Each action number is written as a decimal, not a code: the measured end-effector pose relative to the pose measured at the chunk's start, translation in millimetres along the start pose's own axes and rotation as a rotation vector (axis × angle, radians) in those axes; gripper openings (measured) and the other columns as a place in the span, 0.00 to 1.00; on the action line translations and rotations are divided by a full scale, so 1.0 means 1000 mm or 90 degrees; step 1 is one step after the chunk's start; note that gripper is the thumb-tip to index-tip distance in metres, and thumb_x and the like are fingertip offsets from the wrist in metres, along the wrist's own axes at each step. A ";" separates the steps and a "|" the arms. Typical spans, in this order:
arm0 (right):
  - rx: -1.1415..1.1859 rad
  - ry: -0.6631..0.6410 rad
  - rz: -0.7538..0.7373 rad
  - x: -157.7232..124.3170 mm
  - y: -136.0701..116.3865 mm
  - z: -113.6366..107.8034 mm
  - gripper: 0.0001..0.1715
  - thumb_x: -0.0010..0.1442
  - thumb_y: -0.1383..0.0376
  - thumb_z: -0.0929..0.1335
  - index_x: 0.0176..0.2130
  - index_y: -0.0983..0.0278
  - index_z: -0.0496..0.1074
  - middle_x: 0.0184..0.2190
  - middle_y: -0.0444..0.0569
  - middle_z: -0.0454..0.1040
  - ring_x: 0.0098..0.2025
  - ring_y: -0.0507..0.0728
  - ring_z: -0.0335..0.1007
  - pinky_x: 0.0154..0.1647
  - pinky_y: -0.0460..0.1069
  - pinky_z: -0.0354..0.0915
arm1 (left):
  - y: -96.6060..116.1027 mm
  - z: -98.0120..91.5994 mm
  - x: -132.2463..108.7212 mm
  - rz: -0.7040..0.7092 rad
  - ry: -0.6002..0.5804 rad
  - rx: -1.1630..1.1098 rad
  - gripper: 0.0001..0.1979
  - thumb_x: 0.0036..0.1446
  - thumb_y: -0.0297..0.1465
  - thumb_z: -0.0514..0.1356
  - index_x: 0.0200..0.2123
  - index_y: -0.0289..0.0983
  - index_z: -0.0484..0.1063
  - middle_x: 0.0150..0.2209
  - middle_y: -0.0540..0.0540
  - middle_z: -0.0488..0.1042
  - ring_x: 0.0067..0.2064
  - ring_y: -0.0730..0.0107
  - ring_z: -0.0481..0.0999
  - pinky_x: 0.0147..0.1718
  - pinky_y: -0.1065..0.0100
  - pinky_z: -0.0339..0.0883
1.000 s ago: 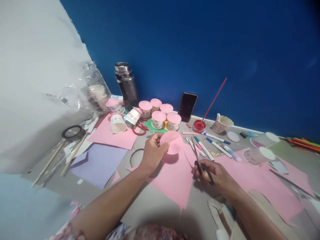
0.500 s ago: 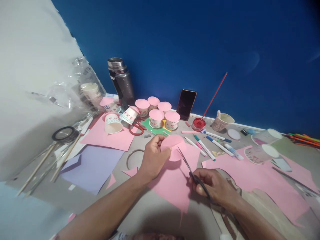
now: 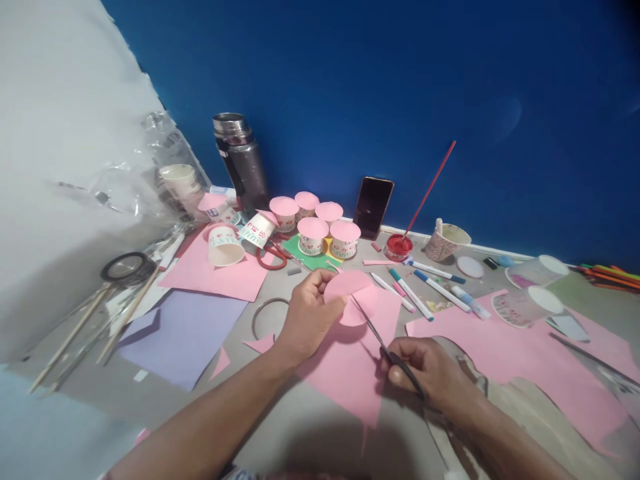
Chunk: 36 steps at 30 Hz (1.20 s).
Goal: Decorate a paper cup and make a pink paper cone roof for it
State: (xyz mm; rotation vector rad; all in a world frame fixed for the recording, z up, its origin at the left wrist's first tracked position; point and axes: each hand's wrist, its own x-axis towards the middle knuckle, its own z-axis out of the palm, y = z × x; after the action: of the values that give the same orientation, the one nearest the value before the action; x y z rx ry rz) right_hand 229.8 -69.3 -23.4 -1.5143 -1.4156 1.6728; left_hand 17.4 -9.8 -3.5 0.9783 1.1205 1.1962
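My left hand (image 3: 314, 312) pinches a round pink paper disc (image 3: 353, 283) by its left edge, thumb on top. In my right hand (image 3: 417, 370) is a pair of dark-handled scissors (image 3: 371, 325), its blades nearly together and lying at the disc near its middle. Whether the blades have paper between them is hard to make out. Below both hands lies a larger pink paper sheet (image 3: 345, 380) on the grey table. Pink paper scraps (image 3: 261, 343) rest left of my left wrist.
Behind my hands stand several drawn-on paper cups with pink tops (image 3: 313, 228), red-handled scissors (image 3: 271, 259), a steel flask (image 3: 243, 160) and a phone (image 3: 373, 207). Markers (image 3: 410, 293) and a red paint pot (image 3: 399, 247) lie to the right. A purple sheet (image 3: 185, 337) lies left.
The scissors' tips have shifted slightly left and up over the disc, and the blades look closer together. The disc has moved a little to the right. The view has shifted slightly.
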 end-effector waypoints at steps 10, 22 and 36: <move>0.021 0.007 0.012 0.001 -0.001 0.005 0.35 0.44 0.38 0.77 0.21 0.63 0.67 0.18 0.42 0.63 0.23 0.49 0.56 0.24 0.46 0.55 | -0.003 -0.001 0.002 -0.038 -0.012 -0.066 0.15 0.42 0.26 0.66 0.36 0.38 0.71 0.28 0.54 0.75 0.27 0.74 0.71 0.28 0.72 0.65; 0.019 0.002 0.006 -0.001 -0.002 0.003 0.34 0.45 0.39 0.77 0.20 0.63 0.65 0.17 0.40 0.60 0.22 0.49 0.54 0.23 0.45 0.53 | 0.000 -0.001 -0.001 -0.080 -0.099 -0.057 0.09 0.48 0.34 0.67 0.28 0.35 0.74 0.24 0.49 0.72 0.28 0.68 0.72 0.30 0.68 0.65; 0.044 -0.044 0.023 -0.002 -0.002 0.003 0.38 0.43 0.34 0.77 0.23 0.63 0.66 0.17 0.38 0.58 0.21 0.47 0.49 0.22 0.45 0.49 | -0.009 -0.004 -0.002 -0.089 -0.095 0.001 0.13 0.47 0.32 0.66 0.19 0.37 0.65 0.20 0.53 0.62 0.23 0.75 0.60 0.24 0.70 0.57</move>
State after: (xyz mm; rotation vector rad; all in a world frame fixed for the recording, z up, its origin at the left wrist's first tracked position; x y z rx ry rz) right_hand 227.4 -71.7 -21.5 -1.4649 -1.3585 1.7923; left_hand 15.0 -12.9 -12.8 0.9575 1.0536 0.9934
